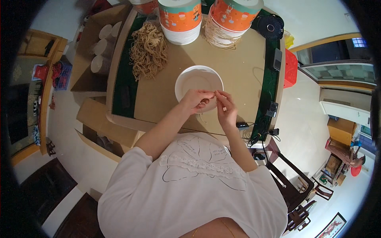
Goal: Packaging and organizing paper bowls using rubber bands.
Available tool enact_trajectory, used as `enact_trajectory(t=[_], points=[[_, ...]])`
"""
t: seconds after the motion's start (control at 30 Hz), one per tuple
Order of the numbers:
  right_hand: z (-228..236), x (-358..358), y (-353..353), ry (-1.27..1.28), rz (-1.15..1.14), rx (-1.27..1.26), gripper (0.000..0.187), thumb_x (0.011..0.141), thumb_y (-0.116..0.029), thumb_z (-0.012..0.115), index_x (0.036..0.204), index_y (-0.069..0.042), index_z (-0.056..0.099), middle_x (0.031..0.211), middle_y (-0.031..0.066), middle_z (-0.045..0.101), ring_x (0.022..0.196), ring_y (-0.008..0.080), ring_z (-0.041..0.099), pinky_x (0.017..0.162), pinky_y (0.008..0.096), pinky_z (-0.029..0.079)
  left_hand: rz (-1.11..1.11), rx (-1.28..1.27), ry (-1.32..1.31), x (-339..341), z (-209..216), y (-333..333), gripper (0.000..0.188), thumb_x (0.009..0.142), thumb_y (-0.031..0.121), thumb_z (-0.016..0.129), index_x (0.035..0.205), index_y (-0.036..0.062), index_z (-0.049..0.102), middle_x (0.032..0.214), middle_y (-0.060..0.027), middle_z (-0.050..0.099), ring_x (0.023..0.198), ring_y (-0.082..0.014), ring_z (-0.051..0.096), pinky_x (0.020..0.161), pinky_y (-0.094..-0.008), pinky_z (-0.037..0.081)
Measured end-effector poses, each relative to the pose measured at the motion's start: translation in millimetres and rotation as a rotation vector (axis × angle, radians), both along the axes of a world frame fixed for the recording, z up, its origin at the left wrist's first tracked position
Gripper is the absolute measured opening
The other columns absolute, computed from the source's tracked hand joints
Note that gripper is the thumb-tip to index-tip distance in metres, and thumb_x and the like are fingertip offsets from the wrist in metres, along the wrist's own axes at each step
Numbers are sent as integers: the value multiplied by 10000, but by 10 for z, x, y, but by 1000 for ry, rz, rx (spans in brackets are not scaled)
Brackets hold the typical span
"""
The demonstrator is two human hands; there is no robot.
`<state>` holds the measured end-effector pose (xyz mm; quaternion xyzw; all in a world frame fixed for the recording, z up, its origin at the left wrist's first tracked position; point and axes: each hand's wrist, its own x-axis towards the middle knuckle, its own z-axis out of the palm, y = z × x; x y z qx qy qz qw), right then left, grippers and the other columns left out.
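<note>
Grip: both hands (210,104) pinch thin string, apparently, over empty white bowl (189,79).

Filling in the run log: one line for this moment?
left hand: on string | right hand: on string | over bowl | table

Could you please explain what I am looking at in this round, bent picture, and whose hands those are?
It comes from a wide fisheye camera worn on a person's head, looking down, so straight edges bend. No machine is involved: the left hand and right hand are the wearer's own. They meet at the near rim of a white paper bowl on a tan table, pinching something thin that is too small to identify. Farther back lie a heap of tan string loops, two stacks of orange printed bowls, and a black fan. Open cardboard boxes stand to the left.
</note>
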<state>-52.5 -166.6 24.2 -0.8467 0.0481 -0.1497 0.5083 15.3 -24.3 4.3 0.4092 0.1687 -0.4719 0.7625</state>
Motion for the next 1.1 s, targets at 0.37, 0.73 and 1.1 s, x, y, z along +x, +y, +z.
enact_trajectory(t=[0.37, 0.73, 1.1], points=[[-73, 62, -97, 329, -4, 290, 48, 819, -52, 642, 858, -25, 644, 713, -18, 586, 535, 29, 398, 478, 193, 338, -25, 232, -254, -21, 146, 9, 170, 829, 126, 622, 961, 24, 655, 778, -15, 624, 603, -59, 502, 445, -195, 351], [-93, 71, -89, 278, -27, 315, 43, 814, -68, 654, 825, -29, 638, 657, -43, 550, 536, 20, 386, 472, 190, 322, -76, 452, -748, -69, 223, -30, 153, 827, 106, 619, 939, 24, 684, 725, -15, 638, 565, -64, 548, 483, -193, 425], [-89, 60, -21, 235, -17, 252, 120, 798, -31, 662, 895, -17, 591, 718, 1, 595, 557, 35, 422, 501, 201, 379, 38, 503, -798, -104, 121, -113, 112, 883, 130, 549, 888, 23, 582, 722, -17, 606, 559, -63, 517, 456, -212, 400]])
